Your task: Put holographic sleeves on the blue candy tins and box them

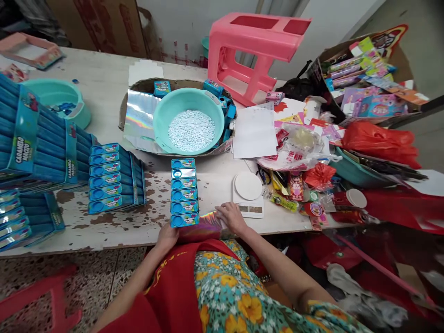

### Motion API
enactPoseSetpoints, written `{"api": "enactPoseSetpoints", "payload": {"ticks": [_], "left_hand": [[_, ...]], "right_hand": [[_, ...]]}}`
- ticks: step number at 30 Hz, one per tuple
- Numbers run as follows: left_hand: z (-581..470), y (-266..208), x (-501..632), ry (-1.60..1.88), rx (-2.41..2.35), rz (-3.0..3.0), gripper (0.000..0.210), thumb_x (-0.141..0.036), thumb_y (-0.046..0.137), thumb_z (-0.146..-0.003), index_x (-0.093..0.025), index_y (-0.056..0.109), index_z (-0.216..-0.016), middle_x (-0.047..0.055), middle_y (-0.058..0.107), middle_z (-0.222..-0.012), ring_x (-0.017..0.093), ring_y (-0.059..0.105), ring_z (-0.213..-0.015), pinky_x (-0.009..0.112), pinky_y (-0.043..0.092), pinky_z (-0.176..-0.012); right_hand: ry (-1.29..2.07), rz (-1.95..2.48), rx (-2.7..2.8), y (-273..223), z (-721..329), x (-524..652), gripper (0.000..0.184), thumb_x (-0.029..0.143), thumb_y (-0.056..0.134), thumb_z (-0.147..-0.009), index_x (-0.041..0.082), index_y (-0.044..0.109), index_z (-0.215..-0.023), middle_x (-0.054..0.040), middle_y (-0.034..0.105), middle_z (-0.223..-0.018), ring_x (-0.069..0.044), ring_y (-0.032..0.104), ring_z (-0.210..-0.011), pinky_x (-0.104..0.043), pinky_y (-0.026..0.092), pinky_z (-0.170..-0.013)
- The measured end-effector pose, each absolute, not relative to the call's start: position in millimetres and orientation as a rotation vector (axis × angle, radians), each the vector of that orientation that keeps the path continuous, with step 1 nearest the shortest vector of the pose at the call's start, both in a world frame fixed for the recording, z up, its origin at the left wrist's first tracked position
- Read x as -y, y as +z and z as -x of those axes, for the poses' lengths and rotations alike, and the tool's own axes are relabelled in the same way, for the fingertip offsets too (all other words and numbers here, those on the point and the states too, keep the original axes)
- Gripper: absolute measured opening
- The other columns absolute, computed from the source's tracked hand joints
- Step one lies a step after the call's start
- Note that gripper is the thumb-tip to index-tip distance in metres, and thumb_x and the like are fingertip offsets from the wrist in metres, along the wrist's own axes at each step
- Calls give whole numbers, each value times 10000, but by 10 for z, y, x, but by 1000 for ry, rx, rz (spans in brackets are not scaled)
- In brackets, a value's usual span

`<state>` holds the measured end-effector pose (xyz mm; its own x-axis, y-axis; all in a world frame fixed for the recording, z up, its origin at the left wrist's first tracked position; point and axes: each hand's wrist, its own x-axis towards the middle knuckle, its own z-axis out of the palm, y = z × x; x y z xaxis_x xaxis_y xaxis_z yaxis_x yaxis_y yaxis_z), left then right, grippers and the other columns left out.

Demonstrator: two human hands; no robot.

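A shiny iridescent sheet point(208, 225) lies at the table's near edge, between my two hands. My left hand point(167, 237) is closed at the sheet's left end, its fingertips partly hidden near the lowest box. At the sheet's right end, my right hand point(231, 217) has its fingers bent over the edge, holding it. A column of several small blue boxes marked Caramelo Macizo point(184, 194) stands just beyond the sheet. One of them, second from the far end, shows a silvery glare on its face.
Blue box stacks point(116, 178) stand at left. Ahead, a turquoise basin point(189, 121) of pale candies sits in a cut-down carton point(138, 115). A white scale point(248, 194) is right of the boxes, near a pink stool point(256, 51). Wrappers and bags point(294, 148) crowd the right side.
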<state>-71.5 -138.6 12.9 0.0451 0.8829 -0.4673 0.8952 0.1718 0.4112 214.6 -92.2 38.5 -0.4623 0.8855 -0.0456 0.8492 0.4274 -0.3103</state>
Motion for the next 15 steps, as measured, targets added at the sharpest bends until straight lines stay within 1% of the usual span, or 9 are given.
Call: {"api": "enactPoseSetpoints", "payload": {"ticks": [3, 7, 9, 15], "left_hand": [[704, 120, 1393, 0, -1800, -1657, 339, -202, 436, -829, -162, 591, -1127, 127, 659, -1030, 270, 582, -1022, 307, 432, -792], [687, 128, 1410, 35, -1809, -1649, 333, -198, 426, -827, -156, 600, -1107, 127, 648, -1060, 272, 554, -1073, 316, 420, -844], [681, 122, 1424, 55, -1813, -1645, 328, -204, 423, -828, -158, 602, -1100, 125, 648, -1057, 267, 557, -1069, 315, 421, -846], [696, 28, 1453, 67, -1846, -1628, 318, -194, 416, -824, -142, 611, -1070, 137, 654, -1019, 269, 574, -1030, 318, 428, -828]], "right_hand": [[296, 1507, 2615, 332, -2130, 997, 275, 353, 508, -878, 299, 574, -1139, -59, 604, -1075, -230, 470, -1001, -395, 319, -876], [237, 1408, 2680, 230, -2148, 1107, 330, 247, 462, -902, 257, 511, -1228, -68, 585, -1170, -235, 442, -1083, -425, 264, -960], [259, 1356, 2702, 214, -2166, 1132, 346, 218, 457, -900, 241, 498, -1243, -68, 586, -1177, -229, 446, -1089, -417, 269, -963], [272, 1307, 2656, 290, -2159, 1055, 266, 265, 468, -903, 238, 570, -1147, -57, 612, -1145, -214, 479, -1053, -381, 328, -907]]}}
